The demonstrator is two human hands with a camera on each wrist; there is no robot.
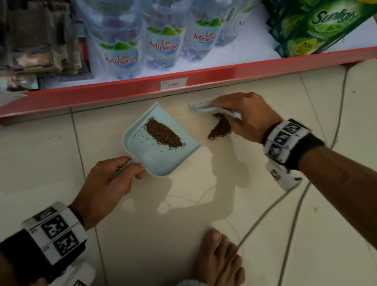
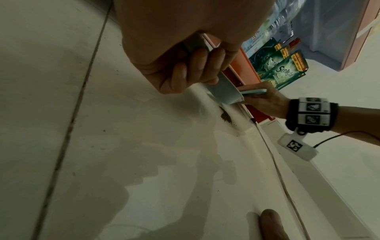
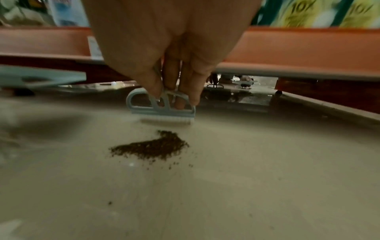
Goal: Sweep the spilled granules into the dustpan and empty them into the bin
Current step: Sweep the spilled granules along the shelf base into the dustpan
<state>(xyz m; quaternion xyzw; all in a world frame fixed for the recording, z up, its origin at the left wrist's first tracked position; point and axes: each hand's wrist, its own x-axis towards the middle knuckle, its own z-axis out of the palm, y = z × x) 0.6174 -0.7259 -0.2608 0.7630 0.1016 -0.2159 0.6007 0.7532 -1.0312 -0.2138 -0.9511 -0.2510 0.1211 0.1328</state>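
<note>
A pale blue dustpan (image 1: 154, 152) lies flat on the tiled floor with a dark streak of granules (image 1: 164, 133) inside it. My left hand (image 1: 112, 180) grips its thin handle (image 2: 221, 87) at the near corner. A second pile of brown granules (image 1: 220, 129) (image 3: 152, 147) lies on the floor just right of the pan's mouth. My right hand (image 1: 243, 114) pinches a small pale blue hand brush (image 1: 212, 109) (image 3: 162, 107) by its loop handle. Its white bristles sit on the floor just beyond the pile, on the shelf side.
A red-edged bottom shelf (image 1: 194, 69) runs close behind the spill, holding water bottles (image 1: 164, 40) and green detergent pouches (image 1: 325, 23). Thin cables (image 1: 269, 217) trail over the tiles at right, past my bare foot (image 1: 221, 259). No bin is in view.
</note>
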